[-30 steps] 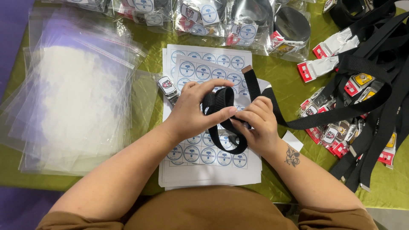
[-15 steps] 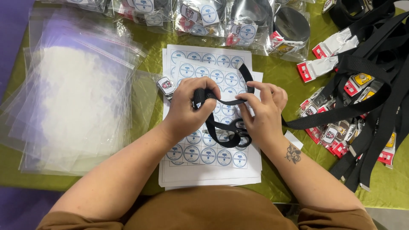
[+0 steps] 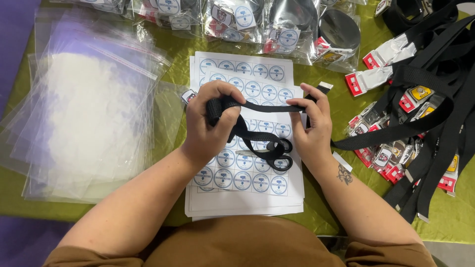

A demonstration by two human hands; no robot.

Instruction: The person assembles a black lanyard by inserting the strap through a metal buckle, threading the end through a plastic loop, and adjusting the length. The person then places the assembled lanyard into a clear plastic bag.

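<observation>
Strap: a black woven strap (image 3: 269, 106) is stretched flat between both hands, its coiled end wrapped in the left grip.
Left hand (image 3: 210, 123): closed around the coil.
Right hand (image 3: 314, 123): fingers pinched on the strap's far end.
Below the grip: black-handled scissors (image 3: 277, 153) are laid on sticker sheets (image 3: 247, 183), round blue labels on white paper.
Left of the grip: clear, glossy plastic bags (image 3: 89, 113) are stacked.

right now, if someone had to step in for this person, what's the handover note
Left hand: closed on the rolled part of a black strap.
Right hand: pinching the strap's loose end, the stretch between the hands pulled straight.
Below them: sticker sheets with black scissors on top. Empty clear bags lie left, loose straps right, filled bags along the top.
Done: part rolled. Left: the rest.
</observation>
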